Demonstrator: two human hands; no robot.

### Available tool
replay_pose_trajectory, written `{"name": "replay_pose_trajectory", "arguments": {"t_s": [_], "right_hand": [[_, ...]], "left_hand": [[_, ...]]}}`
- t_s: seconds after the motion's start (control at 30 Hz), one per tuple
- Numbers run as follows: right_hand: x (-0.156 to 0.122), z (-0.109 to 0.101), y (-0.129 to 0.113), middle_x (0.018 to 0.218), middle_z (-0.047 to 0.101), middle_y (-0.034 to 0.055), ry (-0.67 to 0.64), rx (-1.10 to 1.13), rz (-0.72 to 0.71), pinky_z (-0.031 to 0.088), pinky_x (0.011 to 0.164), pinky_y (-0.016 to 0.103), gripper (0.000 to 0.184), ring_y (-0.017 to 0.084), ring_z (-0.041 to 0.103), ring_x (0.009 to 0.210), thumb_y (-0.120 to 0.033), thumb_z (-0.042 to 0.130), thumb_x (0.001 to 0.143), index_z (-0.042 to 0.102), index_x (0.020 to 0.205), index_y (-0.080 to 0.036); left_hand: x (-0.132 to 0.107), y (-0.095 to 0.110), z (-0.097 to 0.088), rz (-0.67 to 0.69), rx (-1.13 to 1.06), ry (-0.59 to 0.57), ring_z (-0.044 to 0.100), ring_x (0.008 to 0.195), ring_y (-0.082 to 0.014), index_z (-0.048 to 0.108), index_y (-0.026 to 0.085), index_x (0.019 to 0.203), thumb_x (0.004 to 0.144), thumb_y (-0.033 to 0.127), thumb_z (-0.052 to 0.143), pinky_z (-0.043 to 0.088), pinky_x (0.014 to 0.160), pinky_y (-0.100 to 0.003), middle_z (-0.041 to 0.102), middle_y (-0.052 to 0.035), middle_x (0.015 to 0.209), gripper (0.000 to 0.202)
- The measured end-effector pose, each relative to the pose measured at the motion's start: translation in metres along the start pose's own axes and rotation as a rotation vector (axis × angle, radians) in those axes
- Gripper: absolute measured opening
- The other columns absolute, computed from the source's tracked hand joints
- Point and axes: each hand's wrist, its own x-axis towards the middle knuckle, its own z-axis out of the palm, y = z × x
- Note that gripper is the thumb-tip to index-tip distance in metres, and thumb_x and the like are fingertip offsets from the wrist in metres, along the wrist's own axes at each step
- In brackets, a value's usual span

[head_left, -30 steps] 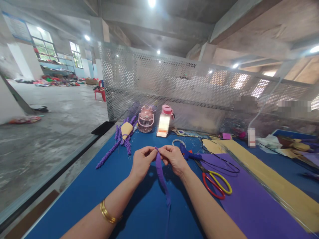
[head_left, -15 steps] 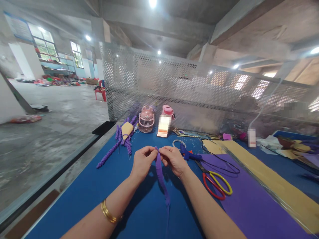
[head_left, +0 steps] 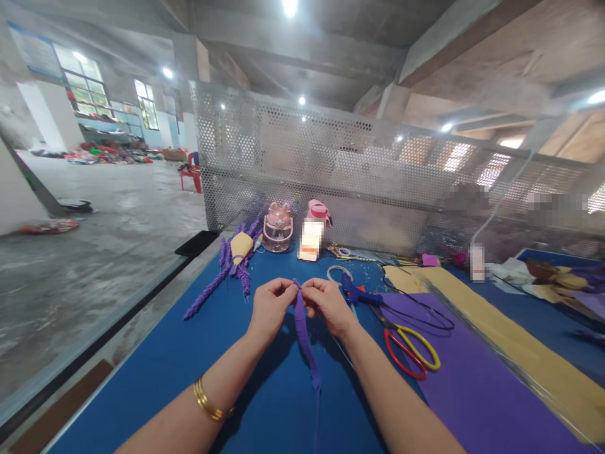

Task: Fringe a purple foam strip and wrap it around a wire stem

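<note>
My left hand (head_left: 270, 306) and my right hand (head_left: 327, 304) meet above the blue table (head_left: 155, 372), both pinched on the top end of a purple fringed strip (head_left: 305, 340). The strip hangs down between my wrists towards me. A gold bangle sits on my left forearm. Just right of my right hand lie a blue glue gun (head_left: 358, 292) and scissors (head_left: 409, 351) with red and yellow handles.
Finished purple stems (head_left: 222, 274) lie at the left rear, beside two pink bottles (head_left: 277, 227) and a phone. A purple sheet (head_left: 477, 391) and a yellow sheet (head_left: 515, 343) cover the right side. A perforated metal screen (head_left: 340, 176) backs the table. A roll of tape (head_left: 338, 272) lies behind my hands.
</note>
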Motion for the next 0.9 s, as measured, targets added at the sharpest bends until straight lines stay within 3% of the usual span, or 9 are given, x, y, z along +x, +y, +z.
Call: {"name": "replay_pose_trajectory", "arguments": {"t_s": [0.9], "right_hand": [[0.0007, -0.0053, 0.0045, 0.051, 0.056, -0.0038, -0.037, 0.038, -0.025, 0.03, 0.035, 0.017, 0.022, 0.005, 0.045, 0.034, -0.035, 0.056, 0.072, 0.054, 0.061, -0.016]], "left_hand": [[-0.0003, -0.0012, 0.0001, -0.027, -0.034, -0.031, 0.051, 0.049, -0.0101, 0.061, 0.014, 0.059, 0.066, 0.026, 0.059, 0.041, 0.052, -0.02, 0.059, 0.0021, 0.051, 0.014]]}}
